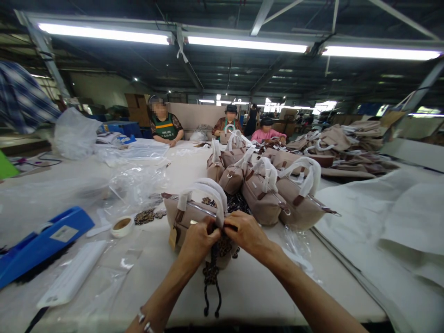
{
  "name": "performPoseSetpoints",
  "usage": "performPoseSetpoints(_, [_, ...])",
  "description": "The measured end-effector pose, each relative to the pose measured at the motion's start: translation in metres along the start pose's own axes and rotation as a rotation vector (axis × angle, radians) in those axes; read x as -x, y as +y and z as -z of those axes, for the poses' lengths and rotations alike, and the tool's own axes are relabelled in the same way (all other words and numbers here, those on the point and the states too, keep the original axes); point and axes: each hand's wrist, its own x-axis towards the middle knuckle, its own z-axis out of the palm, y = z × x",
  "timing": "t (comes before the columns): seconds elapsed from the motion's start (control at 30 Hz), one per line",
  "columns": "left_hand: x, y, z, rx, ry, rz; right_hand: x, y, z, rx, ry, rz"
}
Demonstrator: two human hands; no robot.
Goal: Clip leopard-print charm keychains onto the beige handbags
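A taupe handbag (189, 215) with white-wrapped handles (204, 192) stands on the white table (249, 286) right in front of me. My left hand (197, 240) and my right hand (244, 233) are both closed at the bag's near side, pinching a leopard-print strap (211, 270) whose black cord ends hang down onto the table. The fingertips of both hands meet beside the base of the bag's handle. More leopard-print pieces (147, 216) lie left of the bag.
Several more taupe handbags (277, 194) stand behind it. A tape roll (121, 226), a blue tray (41, 243), a white strip (72, 273) and clear plastic bags (138, 180) lie at left. White dust bags (391, 222) are stacked right. Three seated people (164, 125) work at the table's far end.
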Motion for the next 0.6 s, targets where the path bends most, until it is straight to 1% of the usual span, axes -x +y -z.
performPoseSetpoints(0.2, [0.0030, 0.0048, 0.0002, -0.209, -0.017, -0.017, 0.0002, 0.0040, -0.0041, -0.010, 0.039, 0.046])
performPoseSetpoints(0.3, [0.0045, 0.0078, 0.0002, -0.290, -0.023, 0.017, -0.0018, 0.0046, -0.0030, -0.033, 0.018, 0.093])
performPoseSetpoints(0.43, [0.0044, 0.0076, -0.0003, -0.270, -0.026, 0.060, -0.0036, 0.0008, 0.0026, -0.094, -0.051, 0.116])
performPoseSetpoints(0.6, [0.0036, 0.0017, -0.0013, -0.201, -0.022, 0.029, -0.0030, 0.0015, 0.0011, -0.071, -0.019, 0.088])
